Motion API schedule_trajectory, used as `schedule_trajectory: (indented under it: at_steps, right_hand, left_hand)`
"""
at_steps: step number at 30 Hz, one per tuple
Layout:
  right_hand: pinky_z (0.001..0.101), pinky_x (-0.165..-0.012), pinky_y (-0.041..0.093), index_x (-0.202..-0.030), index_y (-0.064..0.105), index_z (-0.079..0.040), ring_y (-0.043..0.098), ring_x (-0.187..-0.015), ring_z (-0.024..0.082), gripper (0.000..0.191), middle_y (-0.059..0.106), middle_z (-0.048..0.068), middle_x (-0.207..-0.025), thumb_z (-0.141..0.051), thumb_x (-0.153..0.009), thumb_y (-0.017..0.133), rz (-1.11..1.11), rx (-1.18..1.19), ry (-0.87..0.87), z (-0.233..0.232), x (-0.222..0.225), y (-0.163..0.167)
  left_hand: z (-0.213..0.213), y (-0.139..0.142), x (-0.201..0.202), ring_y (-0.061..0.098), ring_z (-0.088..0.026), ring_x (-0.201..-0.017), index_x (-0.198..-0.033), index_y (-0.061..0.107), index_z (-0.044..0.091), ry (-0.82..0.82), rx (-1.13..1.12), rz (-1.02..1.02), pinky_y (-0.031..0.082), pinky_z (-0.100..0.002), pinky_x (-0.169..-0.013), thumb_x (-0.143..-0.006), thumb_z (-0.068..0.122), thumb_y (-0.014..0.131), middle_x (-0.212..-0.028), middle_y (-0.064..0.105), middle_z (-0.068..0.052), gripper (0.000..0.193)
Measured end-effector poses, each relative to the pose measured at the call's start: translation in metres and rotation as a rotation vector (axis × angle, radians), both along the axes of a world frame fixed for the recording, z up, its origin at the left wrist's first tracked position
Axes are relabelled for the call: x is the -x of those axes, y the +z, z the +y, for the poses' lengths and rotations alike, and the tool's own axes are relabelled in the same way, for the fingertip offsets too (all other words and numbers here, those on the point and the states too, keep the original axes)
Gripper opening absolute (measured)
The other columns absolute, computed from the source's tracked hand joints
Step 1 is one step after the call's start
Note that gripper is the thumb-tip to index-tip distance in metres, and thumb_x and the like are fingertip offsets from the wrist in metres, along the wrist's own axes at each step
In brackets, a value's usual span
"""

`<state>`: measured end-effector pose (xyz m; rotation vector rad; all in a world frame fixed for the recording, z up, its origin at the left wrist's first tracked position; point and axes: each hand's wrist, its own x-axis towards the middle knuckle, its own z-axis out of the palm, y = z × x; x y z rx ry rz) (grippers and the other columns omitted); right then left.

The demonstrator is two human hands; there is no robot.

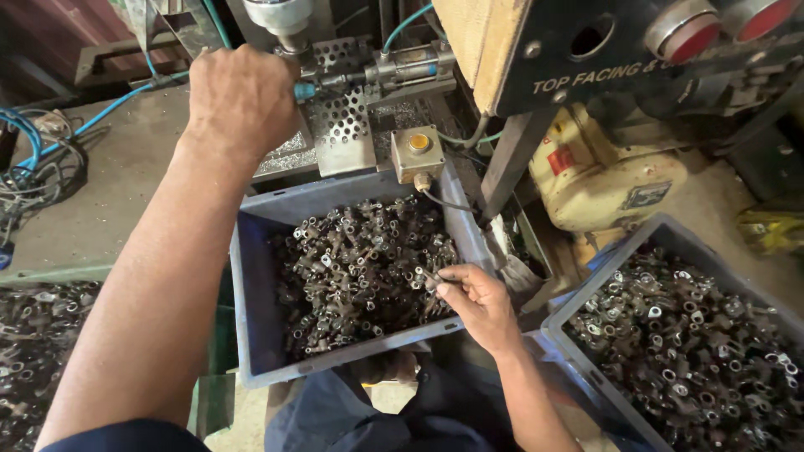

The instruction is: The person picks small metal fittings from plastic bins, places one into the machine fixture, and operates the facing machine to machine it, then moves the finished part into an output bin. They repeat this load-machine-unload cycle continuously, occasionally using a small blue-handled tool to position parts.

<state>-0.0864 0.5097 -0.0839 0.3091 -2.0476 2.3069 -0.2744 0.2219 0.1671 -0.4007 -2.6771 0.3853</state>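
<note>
Right hand (481, 303) pinches a fitting (429, 278) at the bin's (251, 293) right edge; left hand (241, 99) closed at the machine (352, 100), its hold hidden

a yellow push button box (417, 151) is sitting just behind the bin, a cream motor housing (599, 180) is standing to its right, blue hoses (100, 113) are trailing over the grey table (100, 201), tangled cables (38, 172) are lying at the left edge

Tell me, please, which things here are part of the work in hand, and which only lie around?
In use: left hand at the perforated fixture; right hand picking a metal fitting from the middle crate.

Lying about: right crate, tangled cables, cream motor.
</note>
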Motion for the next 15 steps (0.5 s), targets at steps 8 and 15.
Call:
schedule_trajectory:
  at_steps: [8,15]
  right_hand:
    - [0.0257,-0.081,0.056,-0.117,0.069,0.003,0.069,-0.089,0.01,0.022,0.075,0.008,-0.101,-0.001,-0.096,0.069,-0.021,-0.038,-0.062,-0.001,0.001,-0.014]
    - [0.0275,-0.075,0.055,-0.116,0.07,0.003,0.069,-0.084,0.013,0.022,0.076,0.009,-0.1,-0.003,-0.094,0.068,-0.107,0.001,-0.121,-0.011,0.013,0.001]
  left_hand:
    - [-0.029,-0.02,0.019,0.072,-0.038,-0.082,-0.093,0.079,0.012,-0.1,-0.292,-0.035,0.056,-0.047,-0.073,-0.084,0.015,0.069,-0.087,0.075,-0.02,0.014]
    - [-0.084,-0.11,-0.034,0.063,-0.014,-0.078,-0.103,0.075,0.002,-0.148,-1.381,-0.275,0.052,-0.033,-0.072,-0.09,0.009,0.074,-0.09,0.074,-0.01,0.015]
